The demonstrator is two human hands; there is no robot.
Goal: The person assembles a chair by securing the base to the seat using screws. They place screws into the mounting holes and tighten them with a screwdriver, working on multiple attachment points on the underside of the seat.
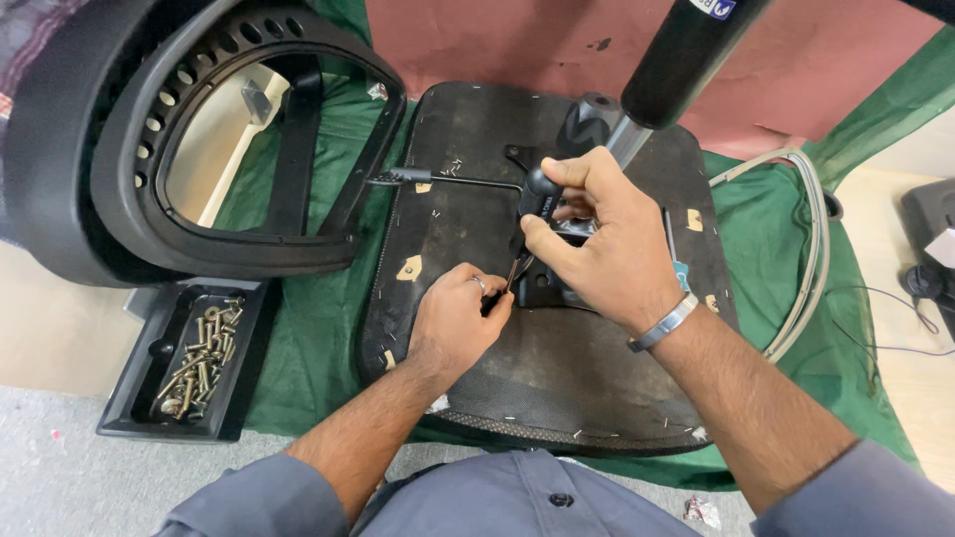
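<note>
The right hand [597, 234] grips a black-handled screwdriver [537, 194], fingers wrapped round the handle, over the upturned seat base [557, 368] on green cloth [308, 328]. The left hand [458, 318] pinches its fingers at the tip. A black pole [686, 55] crowds above. A backrest frame [199, 149] and a tray of screws [194, 358] lie left.

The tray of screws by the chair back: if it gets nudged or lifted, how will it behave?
The black tray probably slides as one piece; it looks rigid, flat-bottomed and low, so tipping seems unlikely. The brass-coloured screws lie loose in a heap, so they would likely rattle and shift if it tilts. With that much metal, it may feel heavy for its size.
</note>
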